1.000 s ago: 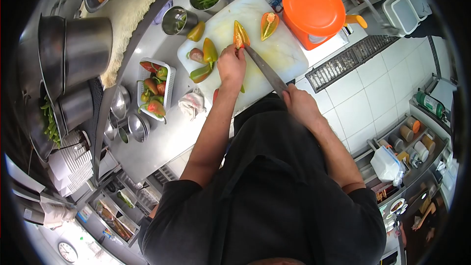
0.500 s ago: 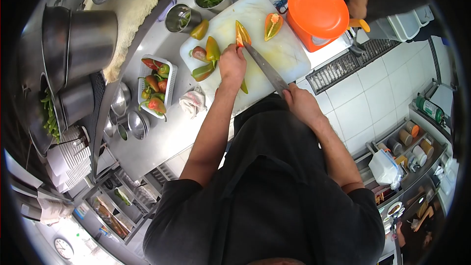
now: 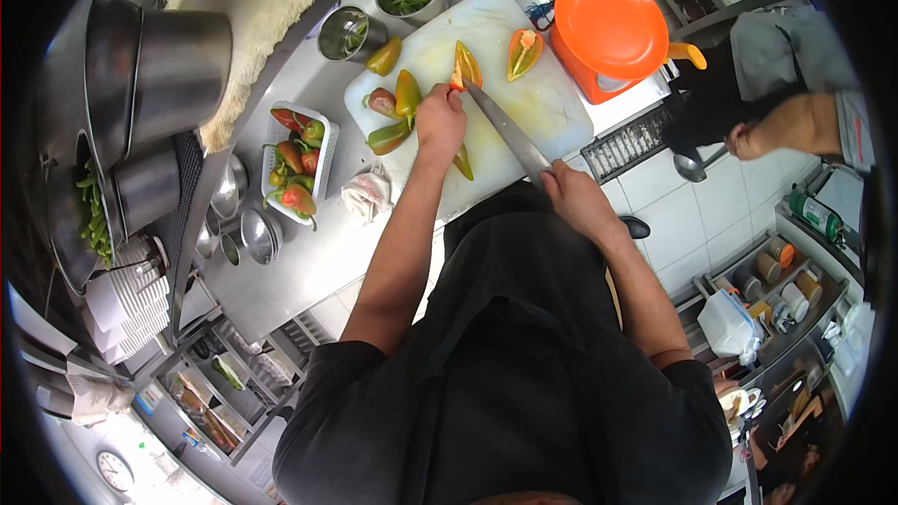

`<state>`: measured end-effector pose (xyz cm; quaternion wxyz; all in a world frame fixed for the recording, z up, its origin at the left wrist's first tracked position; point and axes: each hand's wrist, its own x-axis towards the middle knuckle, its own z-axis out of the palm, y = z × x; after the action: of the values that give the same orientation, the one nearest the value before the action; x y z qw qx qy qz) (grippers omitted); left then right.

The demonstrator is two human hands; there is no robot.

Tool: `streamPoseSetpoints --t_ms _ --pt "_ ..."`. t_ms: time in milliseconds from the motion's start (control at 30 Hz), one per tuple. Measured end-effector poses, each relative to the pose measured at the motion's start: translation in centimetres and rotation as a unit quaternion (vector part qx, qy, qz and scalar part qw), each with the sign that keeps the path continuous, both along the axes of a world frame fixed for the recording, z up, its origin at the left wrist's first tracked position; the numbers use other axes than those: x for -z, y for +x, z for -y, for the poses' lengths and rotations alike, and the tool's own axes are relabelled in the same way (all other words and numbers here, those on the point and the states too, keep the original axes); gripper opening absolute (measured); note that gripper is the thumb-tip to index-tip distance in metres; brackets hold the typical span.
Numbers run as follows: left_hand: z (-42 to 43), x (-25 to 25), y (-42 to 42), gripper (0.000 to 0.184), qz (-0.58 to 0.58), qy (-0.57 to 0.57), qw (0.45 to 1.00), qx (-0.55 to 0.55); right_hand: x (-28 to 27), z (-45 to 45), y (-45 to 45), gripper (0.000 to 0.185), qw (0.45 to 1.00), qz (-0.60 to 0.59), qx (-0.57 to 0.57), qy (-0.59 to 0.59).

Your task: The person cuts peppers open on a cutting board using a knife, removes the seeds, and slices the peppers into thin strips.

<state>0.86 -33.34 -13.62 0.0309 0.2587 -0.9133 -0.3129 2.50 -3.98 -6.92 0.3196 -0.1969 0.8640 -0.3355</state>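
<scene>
**Q:** What is the left hand (image 3: 440,122) doing?
**A:** It is gripping the cut pepper half (image 3: 466,65) by its near end. That piece is lying on the white cutting board (image 3: 544,112).

**Q:** What is the right hand (image 3: 572,192) gripping?
**A:** It is gripping the knife (image 3: 505,129) behind the blade. The blade is pointing away from the body, its tip reaching the cut pepper half just beside the left hand.

**Q:** What is lying nearby?
**A:** A second pepper half (image 3: 525,54) is lying farther right on the board, inner side showing. A white basket (image 3: 328,154) is holding several peppers; a crumpled cloth (image 3: 367,194) is lying between basket and board.
</scene>
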Motion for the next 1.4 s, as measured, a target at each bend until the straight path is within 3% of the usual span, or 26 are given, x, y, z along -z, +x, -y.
streamPoseSetpoints --t_ms 300,400,500,600,900,1033,1400 --pt "-0.2 0.9 0.2 0.023 0.002 0.032 0.999 -0.020 0.3 0.8 0.1 0.032 1.000 0.001 0.003 0.004" --pt "0.4 0.2 0.2 0.025 0.008 0.132 0.990 -0.041 0.1 0.6 -0.3 0.032 1.000 0.007 0.000 -0.002" --pt "0.8 -1.6 -0.2 0.025 0.031 0.299 0.949 -0.091 0.4 0.1 -1.0 0.033 1.000 0.012 -0.010 -0.005" --pt "1.8 -2.2 -0.3 0.025 0.046 0.392 0.910 -0.131 0.3 -0.1 -1.4 0.033 1.000 0.015 -0.010 0.002" --pt "5.1 -7.9 -3.5 0.024 -0.061 0.461 0.879 -0.105 0.1 -1.1 -1.7 0.034 1.000 -0.003 -0.009 -0.013" --pt "7.6 -12.4 -9.3 0.027 -0.105 0.380 0.911 -0.122 -1.0 -1.2 -2.1 0.034 1.000 -0.013 0.005 -0.017" --pt "8.6 -10.2 -13.3 0.029 -0.137 0.434 0.882 -0.122 -0.7 -2.3 -1.1 0.036 0.998 -0.010 0.053 -0.026"
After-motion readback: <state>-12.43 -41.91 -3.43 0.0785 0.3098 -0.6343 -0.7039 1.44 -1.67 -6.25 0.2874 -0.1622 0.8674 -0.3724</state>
